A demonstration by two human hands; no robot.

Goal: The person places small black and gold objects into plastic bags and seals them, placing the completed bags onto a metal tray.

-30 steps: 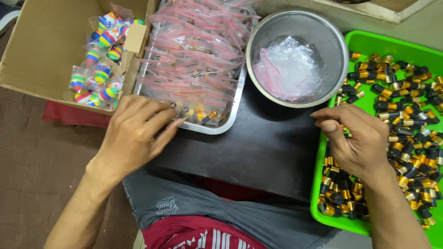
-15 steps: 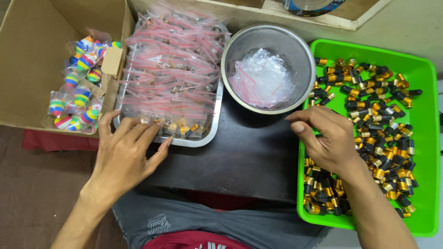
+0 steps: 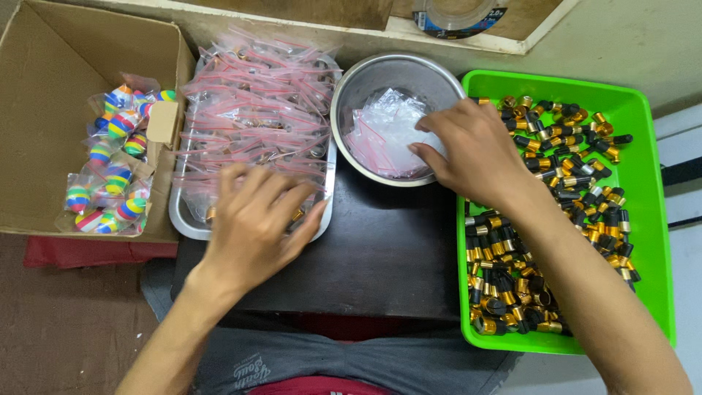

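- An empty clear bag (image 3: 386, 132) is best taken singly from the steel bowl (image 3: 358, 88), so only the topmost edge should be nipped between fingertips and lifted clear of the heap.
- The right hand (image 3: 468, 150) is reached over the bowl's right rim, palm down, wrist bent leftward; its fingers are loosely curled onto the bags, and whether one is already pinched cannot be told.
- The left hand (image 3: 256, 219) is laid flat, fingers spread, on the filled pink-striped bags (image 3: 256, 110) in the metal tray (image 3: 179, 219) left of the bowl.
- The green tray (image 3: 643, 132) of black-and-gold caps (image 3: 585, 175) is set just right of the bowl.
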